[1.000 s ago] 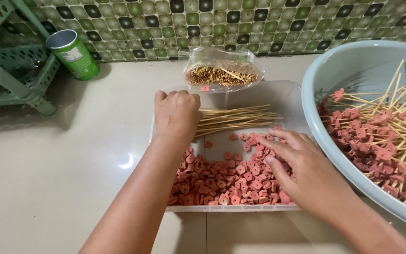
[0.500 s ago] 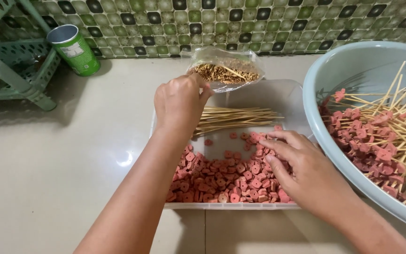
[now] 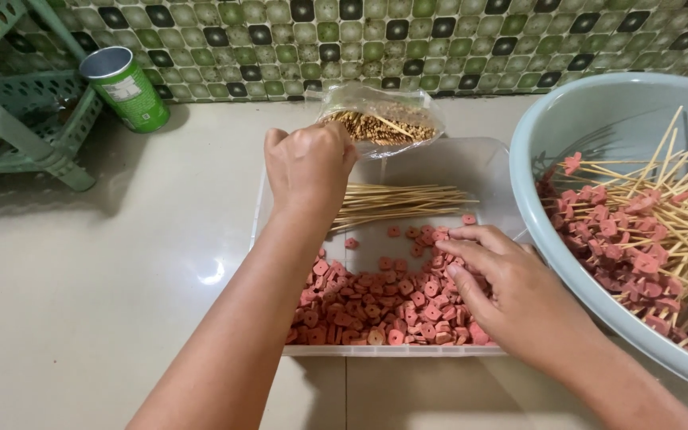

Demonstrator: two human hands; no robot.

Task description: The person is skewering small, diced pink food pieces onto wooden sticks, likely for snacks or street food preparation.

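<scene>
The left hand (image 3: 308, 167) hovers curled into a loose fist over the far end of a clear plastic tray (image 3: 483, 167), right above the butt ends of a bundle of bamboo skewers (image 3: 404, 203). Its fingers are folded under and hidden from the camera, so I cannot tell whether they pinch a stick or close on nothing. The right hand (image 3: 511, 295) rests palm down, fingers spread and slack, on a heap of pink sausage slices (image 3: 376, 306) in the near half of the tray; it grips nothing that shows.

The skewers lie flat across the tray, long axis running left to right, the ends under the left hand bunched and the far ends fanning slightly toward a grey-blue basin (image 3: 599, 111) at the right. They look light, thin and stiff but easy to snap if bent, best taken one at a time near an end. The slices look small, soft and probably slick, so a fingertip pinch on the rim of a coin seems the likely hold.

In the basin, filled skewers (image 3: 662, 231) lie piled. Beyond the tray sits a clear bag of brownish sticks (image 3: 380, 123), a green can (image 3: 125, 87) near the tiled wall and a green plastic rack (image 3: 17, 119) at far left
</scene>
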